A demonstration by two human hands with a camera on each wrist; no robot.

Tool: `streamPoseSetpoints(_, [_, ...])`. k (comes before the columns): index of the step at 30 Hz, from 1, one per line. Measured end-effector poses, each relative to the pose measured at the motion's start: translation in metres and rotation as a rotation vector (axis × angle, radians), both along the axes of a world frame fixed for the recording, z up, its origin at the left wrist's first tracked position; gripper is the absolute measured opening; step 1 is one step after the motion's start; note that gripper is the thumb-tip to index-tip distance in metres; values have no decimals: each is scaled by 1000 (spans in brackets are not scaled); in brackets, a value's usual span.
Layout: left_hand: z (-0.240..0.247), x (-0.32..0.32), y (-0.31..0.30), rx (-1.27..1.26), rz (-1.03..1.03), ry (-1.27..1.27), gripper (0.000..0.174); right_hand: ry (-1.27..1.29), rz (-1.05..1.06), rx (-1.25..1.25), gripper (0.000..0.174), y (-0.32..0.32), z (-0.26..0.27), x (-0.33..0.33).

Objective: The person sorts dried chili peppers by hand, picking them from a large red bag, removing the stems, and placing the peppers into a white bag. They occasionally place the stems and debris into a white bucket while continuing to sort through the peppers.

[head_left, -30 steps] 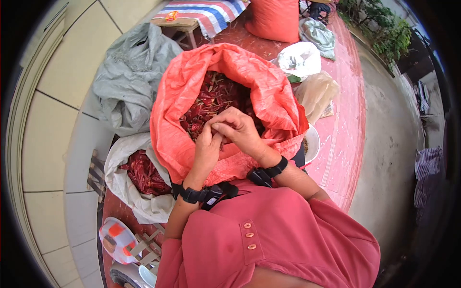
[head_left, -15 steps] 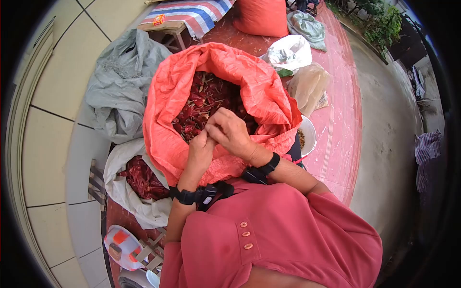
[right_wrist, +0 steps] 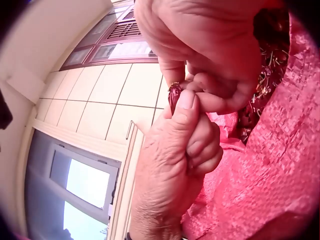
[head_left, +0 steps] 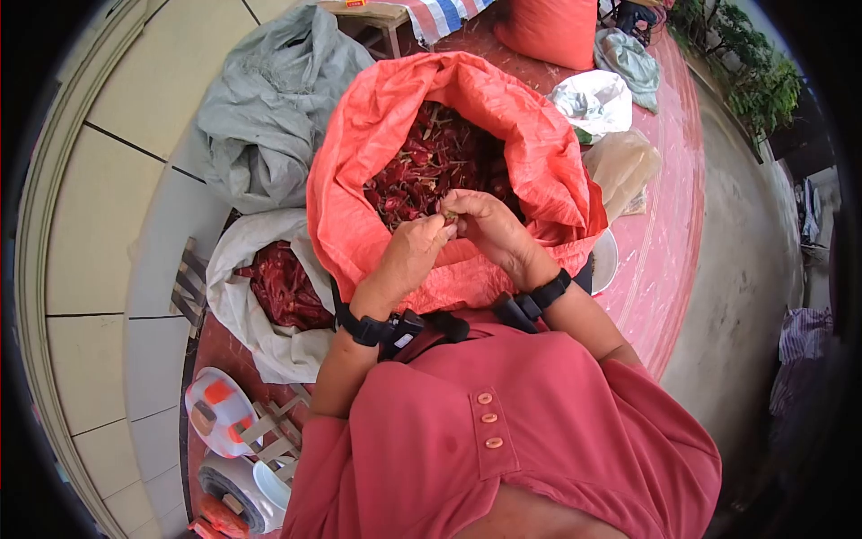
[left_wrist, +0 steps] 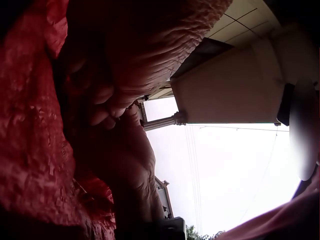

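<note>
A dried red chili pepper (right_wrist: 174,96) shows between the two hands in the right wrist view. My left hand (head_left: 409,259) pinches its body between thumb and curled forefinger. At its stem end, the fingertips of my right hand (head_left: 496,232) pinch close against the left thumb. Both hands are over the near rim of a large orange-red woven sack (head_left: 359,144), open at the top. Many dried red chilies with pale stems (head_left: 431,162) fill it. In the left wrist view the hands are dark, and the chili is hidden.
A white sack (head_left: 235,247) of red chilies stands at the left, below a grey sack (head_left: 260,117). To the right are a beige plastic bag (head_left: 620,171), a white bag (head_left: 593,101) and a white bowl (head_left: 606,260). A full orange sack (head_left: 548,31) stands behind.
The head view has shifted, so the sacks sit farther right in it. The right hand has turned and its fingers have spread slightly; something small now shows between the fingertips.
</note>
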State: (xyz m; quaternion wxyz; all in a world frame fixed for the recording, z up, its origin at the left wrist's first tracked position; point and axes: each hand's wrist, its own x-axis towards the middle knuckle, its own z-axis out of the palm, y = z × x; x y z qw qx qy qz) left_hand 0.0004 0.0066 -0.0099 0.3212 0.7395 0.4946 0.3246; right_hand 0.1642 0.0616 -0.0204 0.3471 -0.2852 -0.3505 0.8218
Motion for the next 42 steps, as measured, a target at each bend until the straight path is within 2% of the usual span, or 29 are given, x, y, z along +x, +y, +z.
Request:
streamPoseSetpoints(2, [10, -3, -2, -53, -51, 24, 27, 54, 9, -95, 9, -2, -2, -2])
streamPoseSetpoints(4, [4, -3, -3, -68, -13, -31, 29, 103, -5, -222, 9, -6, -3, -2])
streamPoseSetpoints(7, [16, 4, -8, -112, 83, -192, 32, 190, -29, -106, 10, -3, -5, -2])
streamPoseSetpoints(10, [12, 12, -6, -164, 147, -426, 34, 129, -104, -41, 9, -7, 9, -3])
streamPoseSetpoints(13, [14, 8, -3, -148, 152, -385, 33, -39, -114, 88, 7, -5, 20, 4])
streamPoseSetpoints(16, [15, 7, -1, -86, 188, -275, 33, -41, -144, 476, 6, -4, 20, 5])
streamPoseSetpoints(19, [17, 11, -1, -71, 264, -238, 31, -99, -264, 654, 5, -9, 22, -4])
streamPoseSetpoints(20, [17, 14, 0, -76, 291, -231, 31, -322, -362, 941, 6, -11, 26, -5])
streamPoseSetpoints(22, [18, 19, 1, -236, 318, -452, 28, -787, -552, 1503, 11, -15, 46, -7])
streamPoseSetpoints(23, [18, 21, 2, -318, 330, -564, 26, -820, -573, 1531, 16, -18, 52, -10])
streamPoseSetpoints(26, [26, 18, 4, -508, 284, -826, 24, -804, -551, 1624, 7, -8, 51, -10])
streamPoseSetpoints(29, [40, 19, -1, -418, 211, -758, 23, -213, -345, 516, 7, -7, 42, -12])
streamPoseSetpoints(32, [35, 7, -3, -479, 38, -789, 24, 66, -169, 141, 12, -7, 49, -6])
streamPoseSetpoints(36, [40, 6, -9, -431, -13, -734, 25, 206, -96, -89, 12, -8, 40, -2])
streamPoseSetpoints(42, [36, -1, -12, -414, -30, -689, 26, 340, 36, -200, 12, -15, 35, 0])
